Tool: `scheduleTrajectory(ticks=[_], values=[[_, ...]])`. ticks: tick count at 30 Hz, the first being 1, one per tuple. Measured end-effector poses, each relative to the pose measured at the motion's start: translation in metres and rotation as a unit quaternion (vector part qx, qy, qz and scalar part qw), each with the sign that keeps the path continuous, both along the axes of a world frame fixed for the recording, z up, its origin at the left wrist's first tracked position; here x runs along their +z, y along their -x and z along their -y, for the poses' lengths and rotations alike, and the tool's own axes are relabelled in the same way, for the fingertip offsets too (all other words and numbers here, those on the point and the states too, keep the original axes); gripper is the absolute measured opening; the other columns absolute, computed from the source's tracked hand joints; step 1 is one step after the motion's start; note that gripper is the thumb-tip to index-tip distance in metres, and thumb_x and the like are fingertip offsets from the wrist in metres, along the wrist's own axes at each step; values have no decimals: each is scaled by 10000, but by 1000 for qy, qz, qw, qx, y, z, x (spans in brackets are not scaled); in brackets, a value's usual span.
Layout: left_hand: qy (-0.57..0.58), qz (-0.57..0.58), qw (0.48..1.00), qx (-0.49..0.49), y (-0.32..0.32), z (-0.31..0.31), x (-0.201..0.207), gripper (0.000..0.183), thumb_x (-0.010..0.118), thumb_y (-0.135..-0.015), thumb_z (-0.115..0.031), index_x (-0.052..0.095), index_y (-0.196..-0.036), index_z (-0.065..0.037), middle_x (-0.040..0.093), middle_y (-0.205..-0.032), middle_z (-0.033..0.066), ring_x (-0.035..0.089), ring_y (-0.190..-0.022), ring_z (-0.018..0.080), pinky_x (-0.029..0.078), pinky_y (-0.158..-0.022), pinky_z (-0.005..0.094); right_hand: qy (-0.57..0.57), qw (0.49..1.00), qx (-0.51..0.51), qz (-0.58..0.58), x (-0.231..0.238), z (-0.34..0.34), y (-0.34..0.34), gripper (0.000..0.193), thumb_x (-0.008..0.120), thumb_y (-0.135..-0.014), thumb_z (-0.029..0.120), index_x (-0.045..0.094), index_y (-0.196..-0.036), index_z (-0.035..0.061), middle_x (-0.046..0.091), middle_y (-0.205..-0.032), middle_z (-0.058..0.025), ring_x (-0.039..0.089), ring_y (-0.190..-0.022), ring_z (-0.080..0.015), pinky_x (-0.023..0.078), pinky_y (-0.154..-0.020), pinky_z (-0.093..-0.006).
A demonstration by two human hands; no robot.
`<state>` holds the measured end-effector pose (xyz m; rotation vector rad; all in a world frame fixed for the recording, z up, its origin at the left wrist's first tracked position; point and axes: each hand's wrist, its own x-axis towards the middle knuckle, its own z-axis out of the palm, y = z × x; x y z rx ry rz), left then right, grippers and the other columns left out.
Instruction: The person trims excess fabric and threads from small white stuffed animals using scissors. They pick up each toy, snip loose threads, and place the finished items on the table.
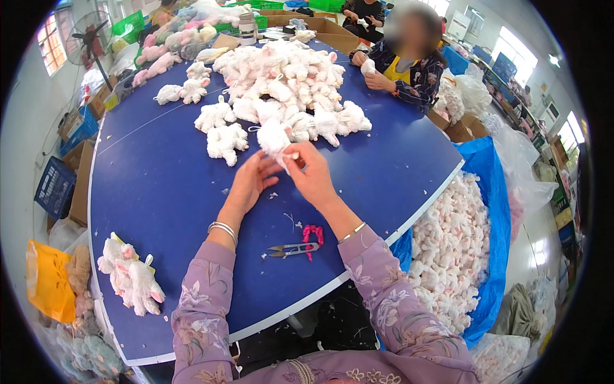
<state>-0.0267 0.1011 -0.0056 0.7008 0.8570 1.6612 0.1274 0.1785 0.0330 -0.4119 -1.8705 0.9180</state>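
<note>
Above the middle of the blue table, a small white plush toy [272,136] with a loop at its top is pinched between the thumb and fingers of my right hand [311,175]. Beside its lower end is my left hand [248,184], fingers apart and slightly curved, the tips at or very near the toy. Just beyond my hands lies a large heap of similar white plush toys [281,77], some with pink parts. Thread snips [291,249] with a pink wrapped handle lie on the table between my forearms, near thread scraps.
White plush toys [130,275] lie at the near left. A blue bag [495,243] full of white pieces stands right of the table's edge [400,235]. Across the table, a co-worker [409,67] holds a white piece. Coloured plush toys [173,48] and a jar [247,29] sit farther back.
</note>
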Motion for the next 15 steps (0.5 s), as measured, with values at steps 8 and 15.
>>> scheduleTrajectory(ticks=[8, 15], values=[[10, -2, 999, 50, -11, 3, 5, 400, 608, -926, -270, 513, -1240, -41, 621, -1098, 68, 630, -935, 157, 550, -768, 302, -93, 985, 100, 102, 3, 14, 1, 101, 629, -846, 84, 618, -932, 33, 628, -865, -102, 623, -777, -251, 499, -681, -345], [7, -10, 991, 133, -12, 0, 2, 375, 608, -923, -220, 517, -1237, -36, 634, -1087, 67, 648, -892, 157, 559, -694, 281, 33, 991, 41, 123, -1, 19, 5, 122, 642, -850, 94, 593, -904, -4, 651, -800, -136, 641, -695, -221, 500, -635, -328]])
